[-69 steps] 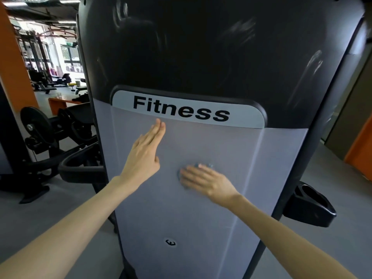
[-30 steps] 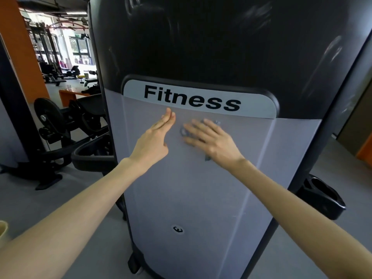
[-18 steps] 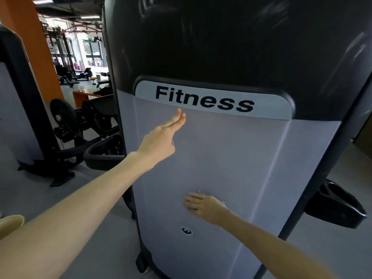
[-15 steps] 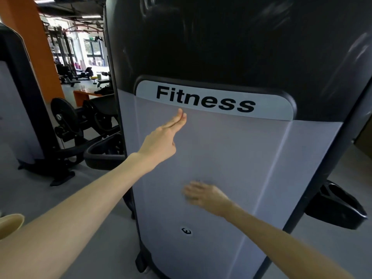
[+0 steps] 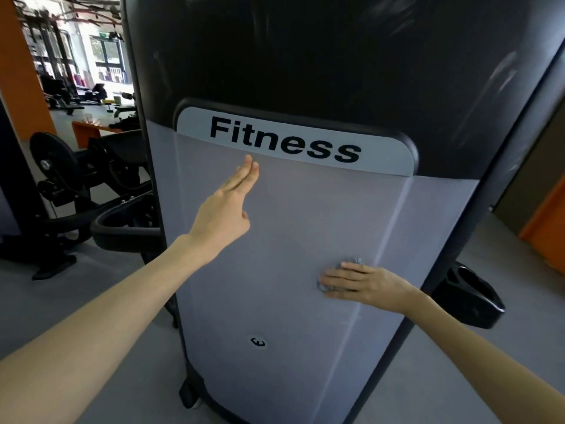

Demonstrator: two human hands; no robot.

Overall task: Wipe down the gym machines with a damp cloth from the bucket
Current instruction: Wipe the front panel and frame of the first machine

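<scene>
A tall gym machine shroud fills the view, black above and with a grey panel (image 5: 284, 228) below a "Fitness" label. My left hand (image 5: 227, 206) lies flat on the panel just under the label, fingers straight and together. My right hand (image 5: 363, 284) presses a small grey cloth (image 5: 351, 262) flat against the panel's lower right part. Only the cloth's edges show around my straight fingers. No bucket is in view.
A black cup holder (image 5: 467, 293) juts from the machine's right side. A black machine arm (image 5: 122, 224) and a weight machine with a plate (image 5: 52, 162) stand at left. Grey floor lies around; an orange pillar (image 5: 27, 68) is at far left.
My right hand has slid the cloth across the panel, down from under the label and then rightwards to the lower right. My left hand has stayed flat under the label.
</scene>
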